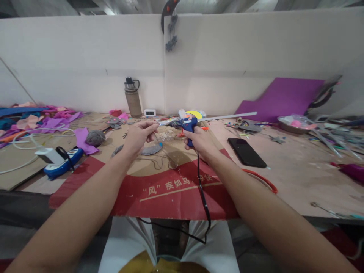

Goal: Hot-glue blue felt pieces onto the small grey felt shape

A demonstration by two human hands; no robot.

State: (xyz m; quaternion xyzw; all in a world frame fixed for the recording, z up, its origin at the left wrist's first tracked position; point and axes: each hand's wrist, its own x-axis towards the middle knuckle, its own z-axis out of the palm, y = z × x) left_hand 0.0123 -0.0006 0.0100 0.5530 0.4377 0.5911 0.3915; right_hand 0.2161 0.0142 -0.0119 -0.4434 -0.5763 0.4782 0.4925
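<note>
My right hand (pixel 199 138) is wrapped round a blue hot glue gun (pixel 191 125), its nozzle pointing left. A long white glue stick (pixel 227 116) sticks out of its back, and a black cord (pixel 202 189) hangs from the grip. Close to the nozzle, my left hand (pixel 142 132) pinches a thin grey yarn strand (pixel 157 138), which trails down toward the cardboard. Whether anything else is between those fingertips is too small to tell. Below them lies a grey curved piece (pixel 150 150) with a small blue spot at its right end.
Red-printed cardboard (pixel 176 201) covers the table front. At left are a yarn ball (pixel 95 138), a blue power strip (pixel 64 163) and felt scraps (pixel 54 121). A bottle (pixel 133 99) stands behind. A phone (pixel 247 152), purple sheet (pixel 281 98) and bowl (pixel 294 128) lie right.
</note>
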